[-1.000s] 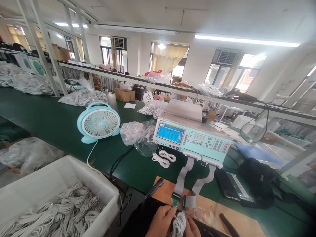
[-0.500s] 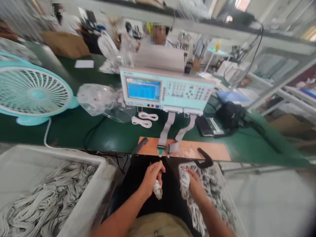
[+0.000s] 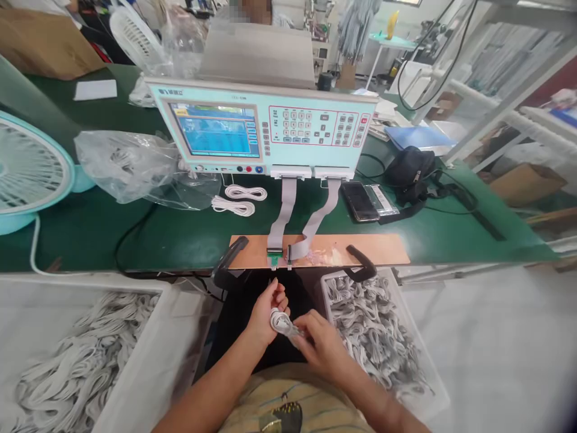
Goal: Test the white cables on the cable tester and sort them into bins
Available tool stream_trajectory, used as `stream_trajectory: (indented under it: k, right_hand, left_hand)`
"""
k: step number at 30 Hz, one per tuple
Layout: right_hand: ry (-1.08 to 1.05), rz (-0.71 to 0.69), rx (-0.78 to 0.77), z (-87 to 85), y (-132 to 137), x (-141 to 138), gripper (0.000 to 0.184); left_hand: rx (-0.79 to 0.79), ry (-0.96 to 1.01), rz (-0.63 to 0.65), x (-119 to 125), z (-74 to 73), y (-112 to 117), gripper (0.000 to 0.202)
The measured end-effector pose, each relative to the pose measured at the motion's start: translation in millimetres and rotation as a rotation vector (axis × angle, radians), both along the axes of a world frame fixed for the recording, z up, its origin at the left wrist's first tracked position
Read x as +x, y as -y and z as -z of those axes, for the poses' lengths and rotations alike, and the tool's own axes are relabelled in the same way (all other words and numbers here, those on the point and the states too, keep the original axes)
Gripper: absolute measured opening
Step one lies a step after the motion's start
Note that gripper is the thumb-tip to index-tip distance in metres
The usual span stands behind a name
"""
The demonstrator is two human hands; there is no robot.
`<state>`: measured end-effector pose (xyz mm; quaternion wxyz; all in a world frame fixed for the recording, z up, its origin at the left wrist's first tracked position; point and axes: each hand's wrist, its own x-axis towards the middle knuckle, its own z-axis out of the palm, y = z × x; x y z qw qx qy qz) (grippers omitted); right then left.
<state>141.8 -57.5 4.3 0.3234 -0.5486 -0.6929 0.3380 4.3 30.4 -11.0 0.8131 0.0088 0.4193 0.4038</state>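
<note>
A small coiled bundle of white cable lies between my two hands, above my lap. My left hand is closed around its left end, with the fingers curled. From the other side, my right hand pinches the bundle's right end between thumb and fingers. Whether there is one bundle or two here cannot be made out. Just beyond my left hand, a green connector board and a second small connector stick out at the edge of a copper-coloured plate. Grey ribbon cables link them to a tester with a blue screen.
Black clamps hold the plate to the green bench. Two white cable coils, a phone and a fan are on it. Bins of cables stand left and right. A person sits behind the tester.
My right hand has moved left from the right bin's edge, bringing its cable bundle to my left hand. The view has tilted down and shifted; the bench things appear larger and sharper.
</note>
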Motion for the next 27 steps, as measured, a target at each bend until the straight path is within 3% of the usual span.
stream_trajectory:
  k: [4,11,20,23,27]
  right_hand:
    - [-0.020,0.033,0.040,2.5,-13,-33,0.009]
    - [-0.221,0.119,-0.116,7.4,-19,-42,0.011]
    - [-0.213,-0.009,0.009,2.9,-27,-46,0.009]
    - [-0.232,0.039,0.036,3.0,-35,-38,0.010]
    - [-0.220,0.125,0.061,2.7,-50,-23,0.013]
  left_hand:
    - [0.057,-0.100,-0.018,-4,-5.9,3,0.031]
    - [0.261,-0.303,-0.009,-10,-11.5,9,0.032]
    - [0.228,-0.196,-0.168,-17,-9.2,8,0.028]
    - [0.319,-0.324,-0.062,-18,-11.2,14,0.026]
    - [0.454,-0.422,0.255,-19,-16.7,15,0.026]
